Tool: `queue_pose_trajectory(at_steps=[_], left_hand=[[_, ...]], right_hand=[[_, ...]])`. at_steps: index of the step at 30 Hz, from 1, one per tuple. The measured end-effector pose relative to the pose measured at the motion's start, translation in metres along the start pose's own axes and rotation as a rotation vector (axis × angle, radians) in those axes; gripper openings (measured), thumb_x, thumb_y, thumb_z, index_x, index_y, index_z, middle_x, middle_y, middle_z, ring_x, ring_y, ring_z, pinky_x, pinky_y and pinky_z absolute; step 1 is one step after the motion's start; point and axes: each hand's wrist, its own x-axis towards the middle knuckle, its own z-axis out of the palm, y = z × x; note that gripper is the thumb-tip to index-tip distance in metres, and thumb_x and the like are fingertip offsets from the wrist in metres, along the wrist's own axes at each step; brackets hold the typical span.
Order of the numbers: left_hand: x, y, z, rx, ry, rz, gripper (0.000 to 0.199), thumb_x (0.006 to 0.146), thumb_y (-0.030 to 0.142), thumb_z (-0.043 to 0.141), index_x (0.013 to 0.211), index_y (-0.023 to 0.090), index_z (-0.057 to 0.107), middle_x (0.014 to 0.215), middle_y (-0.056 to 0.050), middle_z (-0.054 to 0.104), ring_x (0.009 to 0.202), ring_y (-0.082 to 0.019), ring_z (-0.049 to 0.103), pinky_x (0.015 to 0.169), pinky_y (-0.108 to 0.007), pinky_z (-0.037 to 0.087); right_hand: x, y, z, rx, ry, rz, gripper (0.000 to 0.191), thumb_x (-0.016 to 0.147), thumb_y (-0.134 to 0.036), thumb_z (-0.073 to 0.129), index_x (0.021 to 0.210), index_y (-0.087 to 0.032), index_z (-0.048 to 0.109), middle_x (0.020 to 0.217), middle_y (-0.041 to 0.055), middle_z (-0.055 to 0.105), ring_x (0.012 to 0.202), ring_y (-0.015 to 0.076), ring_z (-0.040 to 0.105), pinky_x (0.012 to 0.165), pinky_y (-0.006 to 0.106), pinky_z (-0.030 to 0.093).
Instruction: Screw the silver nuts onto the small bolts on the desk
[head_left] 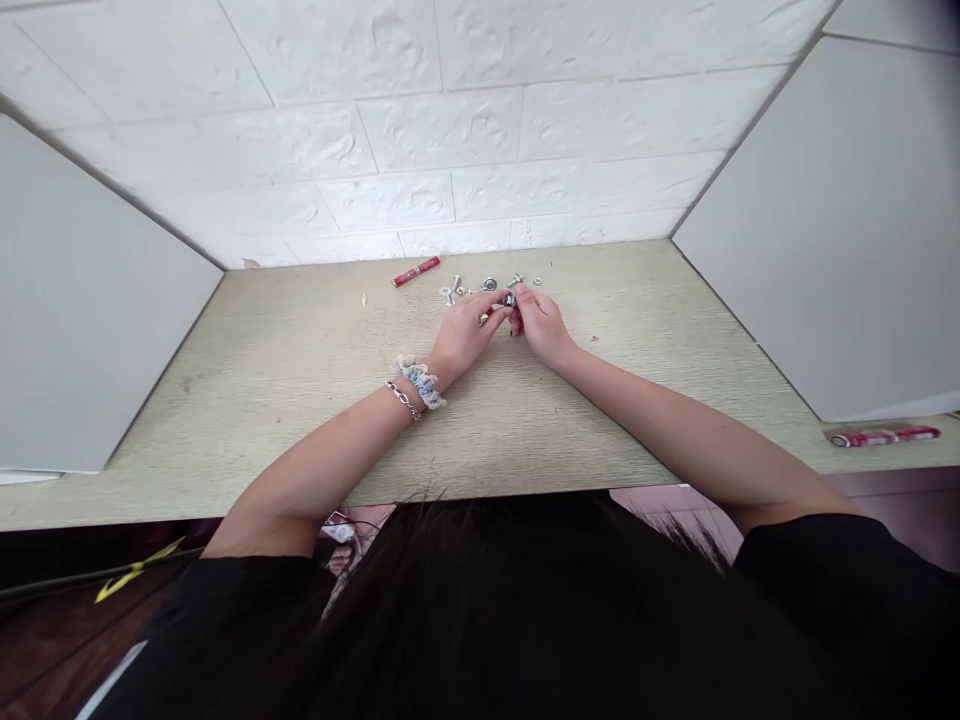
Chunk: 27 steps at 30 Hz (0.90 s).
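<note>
My left hand [466,332] and my right hand [541,322] meet near the back of the wooden table. Between their fingertips is a small metal piece [510,300], pinched by both hands; it looks like a nut or bolt, partly hidden. Just behind the hands lie several loose bolts, nuts and washers: a bolt [457,284] and a washer [445,292] at the left, a round metal part [490,284] in the middle, another bolt [514,281] behind my fingers, and a nut [538,282] at the right.
A red tube [415,272] lies at the back of the table [300,350], near the white brick wall. Another red tube-like packet [885,437] rests at the far right edge. Grey panels stand at the left [97,300] and right [832,220].
</note>
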Motion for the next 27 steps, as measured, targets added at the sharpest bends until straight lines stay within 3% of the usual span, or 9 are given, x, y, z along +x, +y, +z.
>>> queue_pose_trajectory(at_steps=[12,18,27], left_hand=[[0.0001,-0.0012,0.0008,0.018,-0.019,0.042,0.033,0.094,0.022,0.052,0.127,0.020,0.058,0.109,-0.006,0.070,0.092,-0.014,0.066,0.088,-0.030,0.053],[0.0011,-0.0025,0.0002,0.014,-0.024,0.056,0.030,0.095,0.023,0.050,0.122,0.019,0.062,0.112,-0.008,0.070,0.100,-0.017,0.065,0.092,-0.034,0.052],[0.0012,-0.0042,0.0002,0.004,0.005,0.077,0.028,0.096,0.023,0.047,0.120,0.020,0.061,0.112,-0.008,0.069,0.102,-0.017,0.063,0.092,-0.033,0.051]], right_hand=[[0.0039,0.0048,-0.0023,0.040,-0.054,0.027,0.062,0.082,-0.077,0.039,0.074,-0.018,0.055,0.053,-0.0027,0.047,0.052,0.0096,0.048,0.053,0.023,0.041],[0.0019,0.0026,-0.0018,0.042,-0.072,0.006,0.057,0.083,-0.074,0.042,0.072,-0.019,0.049,0.059,-0.0027,0.050,0.053,0.0078,0.048,0.052,0.021,0.041],[0.0035,0.0041,-0.0016,0.070,-0.113,0.012,0.035,0.091,-0.056,0.050,0.088,-0.021,0.049,0.067,-0.0053,0.054,0.051,0.0057,0.047,0.051,0.021,0.042]])
